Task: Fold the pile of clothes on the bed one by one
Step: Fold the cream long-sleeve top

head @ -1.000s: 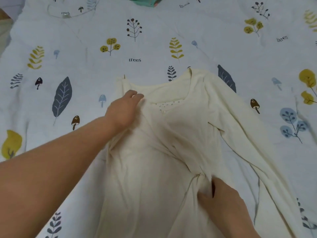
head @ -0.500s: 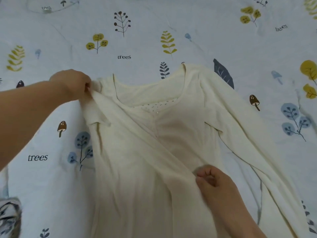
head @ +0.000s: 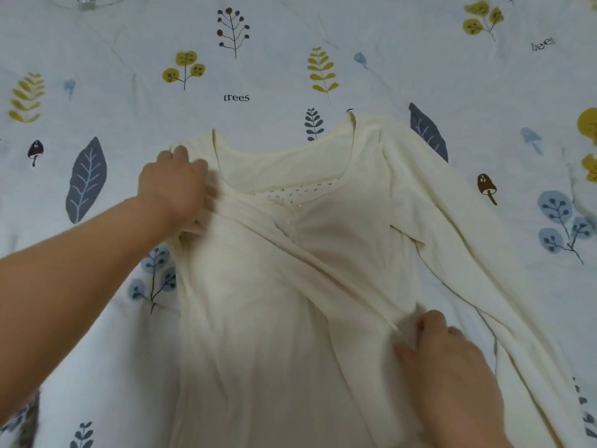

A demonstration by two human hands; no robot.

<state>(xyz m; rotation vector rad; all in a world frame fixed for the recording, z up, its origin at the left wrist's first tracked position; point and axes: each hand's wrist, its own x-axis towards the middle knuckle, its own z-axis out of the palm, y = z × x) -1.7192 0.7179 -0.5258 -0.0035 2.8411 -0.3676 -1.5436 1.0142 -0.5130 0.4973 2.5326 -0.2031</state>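
— Lying on the printed bedsheet is a cream cardigan, front side up. Where are the hands?

— The left hand grips the fabric at the shoulder, fingers curled in it. The right hand presses on the lower front edge; if it pinches the cloth, I cannot tell.

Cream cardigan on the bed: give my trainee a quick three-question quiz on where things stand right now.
1. True or false: the right sleeve is folded across the cream cardigan.
2. Which hand is at the shoulder: A left hand, B right hand?
3. Fill in: the word printed on the bedsheet above the neckline reads ____.

Key: 1 false; 2 A; 3 trees.
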